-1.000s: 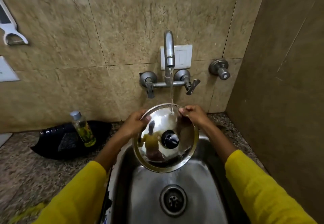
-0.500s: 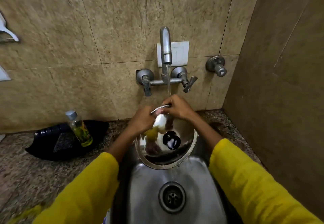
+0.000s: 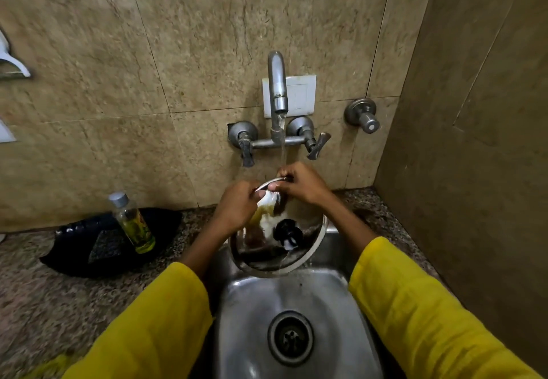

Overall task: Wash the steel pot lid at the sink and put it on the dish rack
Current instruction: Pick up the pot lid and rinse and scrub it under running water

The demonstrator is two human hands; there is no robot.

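Near me first: two yellow sleeves (image 3: 415, 304) come in from the bottom, w/ the steel sink (image 3: 296, 298) and its drain (image 3: 290, 337) btwn them.

Just past the drain is the pot lid (image 3: 267, 255). It hangs over the back part of the sink, not resting on anything I can see. It's tipped up on edge: low rim toward me, top rim up by the wall, knob side w/ the black knob (image 3: 287, 232) facing me. It's round, so no real long side; the flat face tilts back and up.

What changed: a sec ago my hands were wide apart on the left and right of the rim. Now both have slid up to the top rim and sit almost touching. Left hand (image 3: 237, 208) is curled, thumb and fingers pinching the rim. Right hand (image 3: 302, 184) is curled too, pinching the rim just beside it. The lid also dropped lower. I think that means I'm rubbing the top edge under the water, so still the wash step. No dish rack in view yet.

Farther back: tap (image 3: 277, 82) on the tile wall, water running down onto my hands. Off to the left on the counter, a small bottle (image 3: 132, 221) stands on a black tray (image 3: 89, 248).
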